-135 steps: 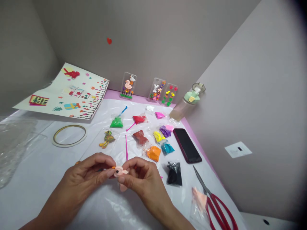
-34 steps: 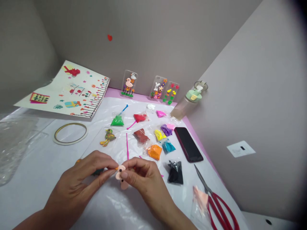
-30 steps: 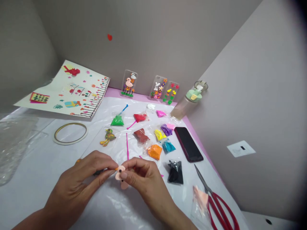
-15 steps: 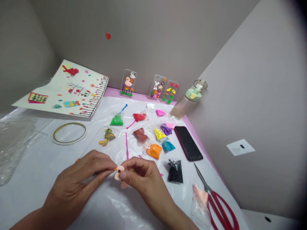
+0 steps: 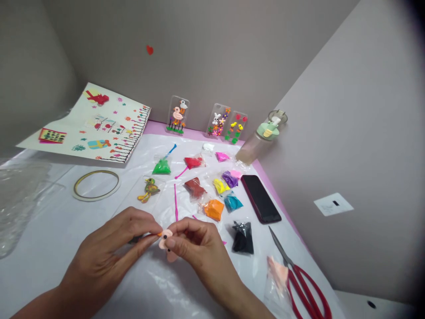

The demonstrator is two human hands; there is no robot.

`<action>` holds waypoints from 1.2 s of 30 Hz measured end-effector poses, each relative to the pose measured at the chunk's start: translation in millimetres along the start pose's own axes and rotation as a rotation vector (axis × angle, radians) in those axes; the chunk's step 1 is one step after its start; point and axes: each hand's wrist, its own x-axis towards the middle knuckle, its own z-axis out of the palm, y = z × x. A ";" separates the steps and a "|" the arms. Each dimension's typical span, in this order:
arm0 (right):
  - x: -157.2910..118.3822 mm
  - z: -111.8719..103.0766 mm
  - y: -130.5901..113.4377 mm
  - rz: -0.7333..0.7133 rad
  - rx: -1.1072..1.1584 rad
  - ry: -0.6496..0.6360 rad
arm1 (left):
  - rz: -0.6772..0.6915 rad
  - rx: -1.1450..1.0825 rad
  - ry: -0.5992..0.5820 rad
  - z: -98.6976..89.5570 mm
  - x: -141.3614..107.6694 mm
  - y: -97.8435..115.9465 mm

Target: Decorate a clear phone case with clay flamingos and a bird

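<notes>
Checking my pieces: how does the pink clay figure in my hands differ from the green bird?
The pink figure is pale, with a black eye; the green bird is mottled green and yellow. The pink figure is pinched between your left hand and right hand; the green bird lies flat. Both are clay figures.

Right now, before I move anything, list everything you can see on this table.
clay bags: twelve, assorted colours, middle and right of the sheet
plastic sheet: one, white, covering the table
phone cases: three, clear with clay figures, against the back wall
clay bird: one, green and yellow, on clear plastic, mid-left
modelling sticks: several, pink and blue, among the bags
phone: one, black, right of the bags
scissors: one pair, red handles, front right
tape roll: one, thin, gold, left
decorated paper: one, cream, back left
bottle: one, clear, green cap, back right corner
crumpled plastic: one, clear, far left
peach clay figure: one, peach, between both hands
left hand: pinching the figure
right hand: pinching the figure
</notes>
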 end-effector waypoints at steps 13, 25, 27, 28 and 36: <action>0.4 -0.5 0.9 -0.004 -0.007 0.024 | -0.006 0.029 -0.008 -2.3 -0.3 -2.7; 3.3 -1.9 6.4 -0.074 -0.029 0.070 | -0.400 -0.182 -0.115 3.9 -0.8 -11.7; 2.5 -2.0 6.2 -0.091 -0.069 0.066 | -0.422 -0.251 -0.125 3.4 0.4 -11.5; 2.1 -2.1 5.9 -0.097 -0.090 0.064 | -0.432 -0.282 -0.129 2.9 0.8 -11.6; 0.6 -2.6 7.2 -0.092 -0.194 0.070 | -0.449 -0.320 -0.108 -0.5 2.2 -11.0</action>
